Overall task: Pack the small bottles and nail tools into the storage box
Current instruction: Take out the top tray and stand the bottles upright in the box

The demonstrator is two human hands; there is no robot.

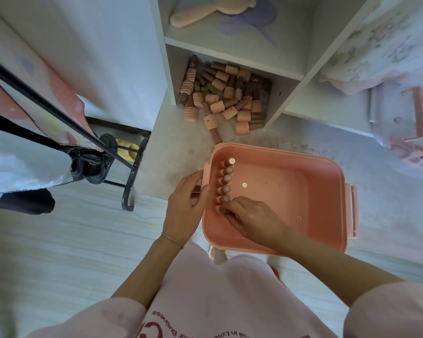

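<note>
The right hand (253, 219) is pinching a small bottle (224, 211) at its fingertips inside the storage box (327, 167); the left hand (185, 203) is gripping the box's rim.

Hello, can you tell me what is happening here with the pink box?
A person is packing small bottles into a pink storage box on the floor. The left hand grips the box's left wall, and the right hand sets a bottle at the near end of a row of bottles along that wall. Most of the box is bare. A pile of bottles lies in and before the low shelf, not yet packed.
</note>
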